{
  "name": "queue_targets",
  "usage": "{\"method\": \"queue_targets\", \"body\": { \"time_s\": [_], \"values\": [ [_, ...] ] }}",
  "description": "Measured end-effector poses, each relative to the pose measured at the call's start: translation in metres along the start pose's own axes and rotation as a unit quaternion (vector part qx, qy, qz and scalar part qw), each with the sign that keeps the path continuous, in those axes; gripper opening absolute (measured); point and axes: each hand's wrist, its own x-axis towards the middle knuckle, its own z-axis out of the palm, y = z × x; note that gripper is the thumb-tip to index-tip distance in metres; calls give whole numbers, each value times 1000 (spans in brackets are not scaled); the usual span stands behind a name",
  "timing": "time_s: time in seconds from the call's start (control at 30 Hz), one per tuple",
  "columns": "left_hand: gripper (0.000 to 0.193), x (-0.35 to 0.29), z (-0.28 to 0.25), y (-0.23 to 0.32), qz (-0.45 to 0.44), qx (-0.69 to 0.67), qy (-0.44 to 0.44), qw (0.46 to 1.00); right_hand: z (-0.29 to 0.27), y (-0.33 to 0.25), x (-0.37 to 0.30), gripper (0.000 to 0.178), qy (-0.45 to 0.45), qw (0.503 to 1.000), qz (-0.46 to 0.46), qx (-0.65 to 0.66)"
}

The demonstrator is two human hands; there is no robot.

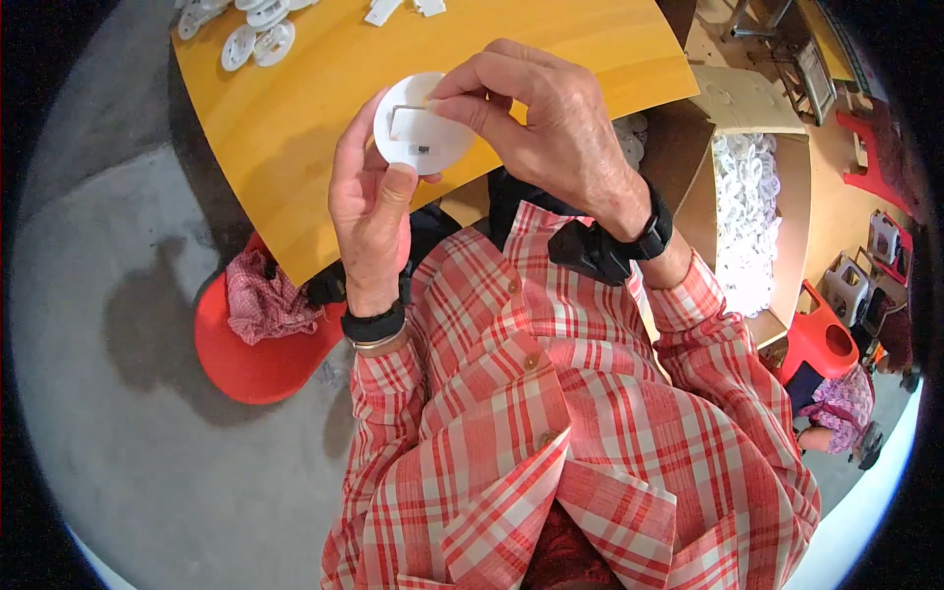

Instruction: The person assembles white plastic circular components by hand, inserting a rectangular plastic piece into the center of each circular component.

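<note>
My left hand (369, 202) holds a round white plastic disc (418, 138) by its edge, thumb at the bottom rim. My right hand (546, 123) comes over the disc from the right, its fingertips pinching a small white rectangular piece (406, 120) set against the disc's face. A tiny dark part sits near the disc's lower middle. Both hands hover above the near edge of a yellow wooden table (295, 118). Both wrists wear black bands.
Several white round discs (251, 29) lie at the table's far left, and white flat pieces (403, 8) at its far edge. A cardboard box (792, 197) full of white parts stands at my right. A red stool (256, 354) with a patterned cloth is at my left.
</note>
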Motion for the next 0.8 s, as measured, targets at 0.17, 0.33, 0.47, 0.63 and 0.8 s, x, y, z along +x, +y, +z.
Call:
{"method": "queue_targets", "body": {
  "time_s": [0.17,0.33,0.47,0.63,0.8],
  "values": [
    [56,0,5,4,-4,-5,8,1000,1,-2,2,6,6,1000,-10,-4],
    [57,-2,4,7,-25,-5,-5,1000,0,1,1,5,15,1000,-21,9],
    [56,-4,4,5,-24,-5,-4,1000,-1,3,-1,7,10,998,-47,-37],
    [54,-2,2,5,-28,-6,3,1000,-2,4,-3,8,7,992,-96,-82],
    [49,1,8,8,-49,-54,25,997,7,7,-5,14,48,997,-48,-32]
  ]
}}
